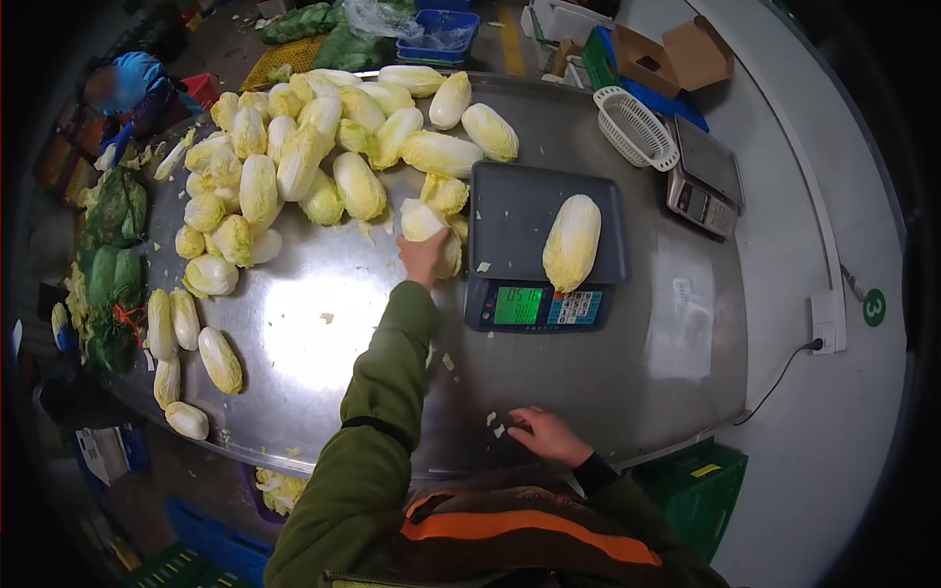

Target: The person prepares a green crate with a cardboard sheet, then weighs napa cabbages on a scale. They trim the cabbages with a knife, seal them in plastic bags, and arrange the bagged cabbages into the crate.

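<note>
My left hand [423, 257] reaches to the cabbages left of the scale, its fingers closed on a pale cabbage [421, 221]. Near the table's front edge, my right hand [551, 437] is held with its fingers apart and nothing in them. One long cabbage [572, 243] lies on the dark platform of the digital scale [495, 220], whose green display is lit. Several more cabbages [302, 162] are heaped at the back left of the metal table [490, 402].
A white basket [635, 127] and a second scale [702, 181] stand at the right. Several cabbages [220, 361] lie at the left. Green net bags [116, 274] lie beside the table, where a person in blue [142, 88] is. A green crate [691, 495] stands below.
</note>
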Available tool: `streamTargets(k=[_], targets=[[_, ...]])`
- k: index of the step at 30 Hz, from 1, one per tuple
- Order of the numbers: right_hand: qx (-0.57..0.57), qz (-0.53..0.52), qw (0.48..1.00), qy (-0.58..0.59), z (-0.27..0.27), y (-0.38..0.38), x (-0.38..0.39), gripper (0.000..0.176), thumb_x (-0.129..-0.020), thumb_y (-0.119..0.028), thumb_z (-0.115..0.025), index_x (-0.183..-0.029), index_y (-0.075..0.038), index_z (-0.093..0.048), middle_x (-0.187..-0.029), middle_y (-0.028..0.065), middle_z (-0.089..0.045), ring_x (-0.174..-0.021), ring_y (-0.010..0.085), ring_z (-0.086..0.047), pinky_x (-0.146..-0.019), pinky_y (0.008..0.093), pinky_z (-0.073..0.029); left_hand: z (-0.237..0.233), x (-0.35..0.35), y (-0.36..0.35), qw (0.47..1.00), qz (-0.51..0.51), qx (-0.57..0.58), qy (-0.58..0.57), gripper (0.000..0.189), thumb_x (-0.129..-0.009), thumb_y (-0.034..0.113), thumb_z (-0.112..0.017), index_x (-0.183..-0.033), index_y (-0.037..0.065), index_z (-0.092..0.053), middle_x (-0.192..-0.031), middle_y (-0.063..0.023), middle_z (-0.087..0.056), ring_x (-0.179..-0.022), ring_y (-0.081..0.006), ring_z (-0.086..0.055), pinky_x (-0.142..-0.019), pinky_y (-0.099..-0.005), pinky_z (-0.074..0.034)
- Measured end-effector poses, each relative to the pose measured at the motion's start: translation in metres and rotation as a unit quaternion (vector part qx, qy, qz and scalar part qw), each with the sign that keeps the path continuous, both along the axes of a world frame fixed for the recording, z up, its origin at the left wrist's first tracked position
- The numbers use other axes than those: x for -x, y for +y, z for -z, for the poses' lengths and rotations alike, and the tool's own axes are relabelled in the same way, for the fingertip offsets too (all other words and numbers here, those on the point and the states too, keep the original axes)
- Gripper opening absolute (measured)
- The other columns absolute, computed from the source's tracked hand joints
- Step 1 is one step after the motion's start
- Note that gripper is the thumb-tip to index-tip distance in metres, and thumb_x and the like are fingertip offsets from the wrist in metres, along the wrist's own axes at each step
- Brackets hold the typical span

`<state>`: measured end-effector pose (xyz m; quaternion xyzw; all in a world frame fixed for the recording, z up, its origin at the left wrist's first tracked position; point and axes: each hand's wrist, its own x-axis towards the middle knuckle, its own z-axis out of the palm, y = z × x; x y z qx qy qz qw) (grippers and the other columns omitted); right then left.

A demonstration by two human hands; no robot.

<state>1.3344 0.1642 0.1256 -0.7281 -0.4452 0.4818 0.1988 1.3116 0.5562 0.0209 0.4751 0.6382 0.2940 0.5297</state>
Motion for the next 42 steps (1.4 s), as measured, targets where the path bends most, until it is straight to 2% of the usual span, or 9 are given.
streamTargets(k=[3,5,15,21,26,28,31,36,42], targets=[[-0.024,0.001,1.0,-0.02,0.001,0.002,-0.002,0.04,-0.093,-0.03,-0.064,-0.122,-0.003,-0.061,-0.112,0.0176,-0.064,-0.101,0.0319,-0.066,-0.087,0.0396,-0.052,-0.019,0.055,0.003,0.86,0.045,0.213,-0.46,0.054,-0.088,0.033,-0.066,-0.129,0.0,-0.053,-0.119,-0.0211,-0.063,-0.112,-0.0333,-0.061,-0.095,-0.0479,-0.051],[-0.044,0.016,0.999,0.018,0.001,0.004,-0.001,0.039,-0.093,-0.029,-0.064,-0.12,-0.003,-0.061,-0.11,0.018,-0.064,-0.099,0.0315,-0.066,-0.087,0.0389,-0.052,-0.033,0.099,-0.011,0.729,0.054,0.277,-0.623,0.063,-0.09,0.04,-0.057,-0.137,0.0,-0.047,-0.126,-0.025,-0.058,-0.114,-0.0365,-0.06,-0.1,-0.0488,-0.048],[-0.325,0.474,0.81,-0.119,-0.013,0.101,-0.13,0.064,-0.089,-0.015,-0.071,-0.142,0.0,-0.038,-0.134,0.0199,-0.047,-0.119,0.0264,-0.051,-0.096,0.0373,-0.048,-0.104,0.154,-0.082,0.635,0.181,0.285,-0.694,0.092,-0.077,0.06,-0.042,-0.15,0.004,-0.032,-0.139,-0.0341,-0.045,-0.113,-0.0449,-0.059,-0.079,-0.0533,-0.057],[-0.132,0.399,0.852,-0.311,-0.037,0.184,-0.148,0.122,-0.063,-0.061,-0.083,-0.147,0.005,-0.025,-0.135,0.032,-0.044,-0.128,0.0431,-0.044,-0.108,0.0475,-0.036,-0.095,0.087,-0.065,0.723,0.25,0.232,-0.601,0.071,-0.088,0.042,-0.057,-0.142,-0.001,-0.041,-0.135,-0.0225,-0.053,-0.113,-0.0355,-0.06,-0.096,-0.049,-0.052],[-0.202,0.428,0.863,-0.177,-0.015,0.18,-0.178,0.104,-0.072,-0.049,-0.08,-0.146,0.004,-0.03,-0.137,0.0275,-0.047,-0.125,0.0389,-0.051,-0.101,0.0424,-0.046,-0.136,0.021,-0.062,0.859,0.304,0.098,-0.401,0.064,-0.086,0.026,-0.07,-0.139,0.0,-0.045,-0.121,-0.0129,-0.061,-0.105,-0.0211,-0.062,-0.091,-0.0363,-0.05],[-0.267,0.407,0.778,0.397,-0.027,0.154,-0.193,0.087,-0.083,-0.047,-0.069,-0.146,0.001,-0.033,-0.136,0.0261,-0.048,-0.118,0.0362,-0.056,-0.092,0.0417,-0.052,-0.147,-0.001,-0.063,0.905,0.323,0.018,-0.276,0.071,-0.078,0.027,-0.08,-0.134,-0.002,-0.048,-0.119,-0.0132,-0.063,-0.103,-0.0217,-0.063,-0.087,-0.0345,-0.051],[-0.273,0.332,0.611,0.665,-0.046,0.094,-0.185,0.08,-0.089,-0.049,-0.057,-0.148,-0.002,-0.032,-0.14,0.0277,-0.044,-0.117,0.0362,-0.056,-0.087,0.0419,-0.055,-0.149,-0.036,-0.066,0.922,0.347,-0.129,-0.116,0.078,-0.074,0.031,-0.083,-0.134,-0.003,-0.047,-0.119,-0.0142,-0.062,-0.105,-0.0231,-0.063,-0.09,-0.0341,-0.05],[-0.281,0.312,0.515,0.747,-0.061,0.015,-0.18,0.086,-0.087,-0.058,-0.054,-0.152,-0.009,-0.028,-0.147,0.0286,-0.034,-0.117,0.0383,-0.054,-0.087,0.0414,-0.055,-0.135,-0.094,-0.09,0.867,0.373,-0.3,0.139,0.105,-0.062,0.052,-0.083,-0.143,0.0,-0.042,-0.128,-0.0265,-0.058,-0.119,-0.0378,-0.057,-0.1,-0.0435,-0.047],[-0.283,0.308,0.475,0.774,-0.039,-0.093,-0.2,0.078,-0.088,-0.052,-0.053,-0.153,-0.015,-0.03,-0.15,0.0268,-0.034,-0.121,0.0379,-0.054,-0.086,0.0463,-0.055,-0.178,-0.153,-0.173,0.68,0.226,-0.67,0.196,0.058,-0.077,0.029,-0.081,-0.125,0.006,-0.058,-0.121,-0.0165,-0.061,-0.095,-0.0356,-0.063,-0.081,-0.0447,-0.051]])
